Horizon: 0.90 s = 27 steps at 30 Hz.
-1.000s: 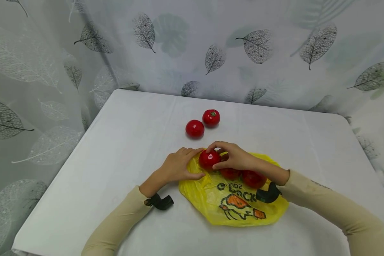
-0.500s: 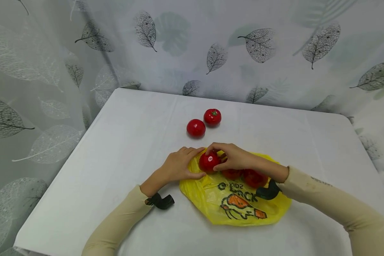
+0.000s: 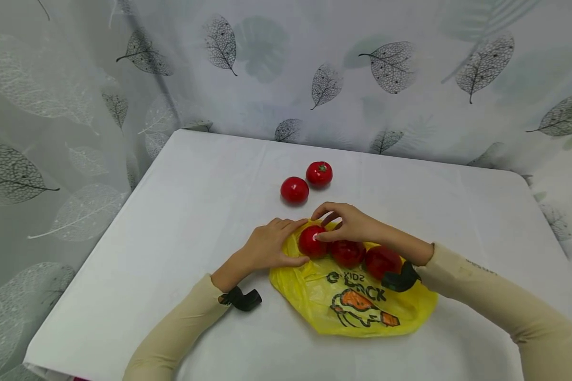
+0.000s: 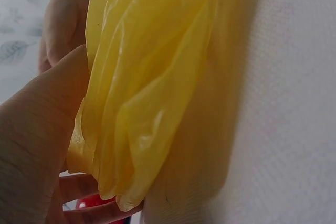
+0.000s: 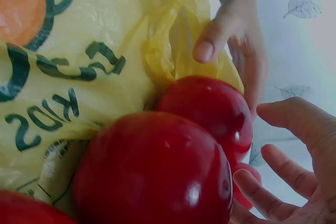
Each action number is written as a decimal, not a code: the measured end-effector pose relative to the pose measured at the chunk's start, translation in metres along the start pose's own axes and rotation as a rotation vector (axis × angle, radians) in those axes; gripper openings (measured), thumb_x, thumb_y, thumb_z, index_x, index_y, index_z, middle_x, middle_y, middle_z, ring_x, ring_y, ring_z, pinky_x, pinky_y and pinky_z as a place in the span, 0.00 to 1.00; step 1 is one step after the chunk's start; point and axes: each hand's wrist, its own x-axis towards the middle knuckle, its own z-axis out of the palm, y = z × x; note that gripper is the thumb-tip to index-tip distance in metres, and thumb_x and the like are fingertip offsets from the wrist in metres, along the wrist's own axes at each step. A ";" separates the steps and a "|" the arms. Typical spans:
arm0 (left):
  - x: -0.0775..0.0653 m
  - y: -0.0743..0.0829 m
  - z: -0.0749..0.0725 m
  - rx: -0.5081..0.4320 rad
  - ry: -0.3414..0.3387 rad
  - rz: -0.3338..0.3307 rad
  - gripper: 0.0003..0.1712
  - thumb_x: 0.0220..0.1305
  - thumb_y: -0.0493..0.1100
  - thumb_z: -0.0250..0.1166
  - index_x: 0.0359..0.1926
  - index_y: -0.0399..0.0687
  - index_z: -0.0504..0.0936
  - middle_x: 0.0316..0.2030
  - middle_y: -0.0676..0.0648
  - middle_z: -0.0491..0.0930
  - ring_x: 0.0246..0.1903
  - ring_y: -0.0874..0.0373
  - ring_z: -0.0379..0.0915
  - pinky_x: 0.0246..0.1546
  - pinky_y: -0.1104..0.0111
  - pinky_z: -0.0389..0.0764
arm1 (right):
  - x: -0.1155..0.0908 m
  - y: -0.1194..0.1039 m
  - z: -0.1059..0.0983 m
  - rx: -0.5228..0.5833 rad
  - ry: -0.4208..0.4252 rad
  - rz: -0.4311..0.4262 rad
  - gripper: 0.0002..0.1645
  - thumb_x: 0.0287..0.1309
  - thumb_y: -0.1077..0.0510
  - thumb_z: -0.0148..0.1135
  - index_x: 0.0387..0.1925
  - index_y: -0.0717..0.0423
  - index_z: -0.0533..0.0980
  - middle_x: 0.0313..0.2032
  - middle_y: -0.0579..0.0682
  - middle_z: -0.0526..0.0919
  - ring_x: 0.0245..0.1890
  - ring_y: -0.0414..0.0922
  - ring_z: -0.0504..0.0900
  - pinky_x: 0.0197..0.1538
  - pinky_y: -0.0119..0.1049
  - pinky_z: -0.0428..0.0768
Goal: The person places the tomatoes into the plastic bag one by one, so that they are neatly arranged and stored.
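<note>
A yellow plastic bag (image 3: 310, 296) with printed lettering lies on the table, and several red tomatoes line its upper side: a left one (image 3: 307, 243), a middle one (image 3: 348, 255) and a right one (image 3: 380, 262). My left hand (image 3: 269, 246) rests at the bag's left edge, thumb and fingers spread apart beside the left tomato. Above that tomato is my right hand (image 3: 352, 225); in the right wrist view its fingers (image 5: 291, 169) stand apart from the tomato (image 5: 210, 108). Yellow folds (image 4: 136, 87) hide part of the left hand in its wrist view.
Two more tomatoes, one stem-up (image 3: 320, 173) and one plain (image 3: 294, 191), sit farther back on the white-covered table (image 3: 209, 180). A leaf-patterned curtain (image 3: 276, 69) hangs behind the table's far edge. Black straps (image 3: 400, 280) are on both wrists.
My right hand has loosened from the left tomato and lifted slightly, uncovering more of the middle tomato. My left hand stays at the bag's edge. The view shifts slightly.
</note>
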 end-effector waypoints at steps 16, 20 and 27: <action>0.000 0.000 -0.001 0.011 -0.004 -0.008 0.48 0.54 0.71 0.63 0.71 0.54 0.65 0.59 0.47 0.76 0.54 0.52 0.71 0.45 0.60 0.81 | 0.014 0.008 -0.019 0.038 0.124 0.009 0.25 0.59 0.61 0.66 0.55 0.67 0.71 0.55 0.66 0.75 0.52 0.61 0.78 0.53 0.51 0.79; -0.001 0.000 0.001 0.016 -0.012 -0.006 0.48 0.54 0.71 0.63 0.71 0.54 0.65 0.59 0.47 0.76 0.54 0.52 0.71 0.45 0.61 0.81 | 0.017 0.013 -0.026 0.018 0.187 0.045 0.26 0.59 0.61 0.67 0.56 0.66 0.71 0.56 0.66 0.75 0.54 0.61 0.78 0.54 0.51 0.79; -0.001 0.000 0.002 0.030 0.003 -0.003 0.48 0.54 0.71 0.62 0.71 0.55 0.65 0.59 0.47 0.76 0.53 0.53 0.71 0.44 0.62 0.81 | 0.028 0.021 -0.042 0.010 0.282 0.129 0.27 0.60 0.57 0.66 0.58 0.64 0.70 0.58 0.64 0.73 0.57 0.59 0.75 0.55 0.53 0.78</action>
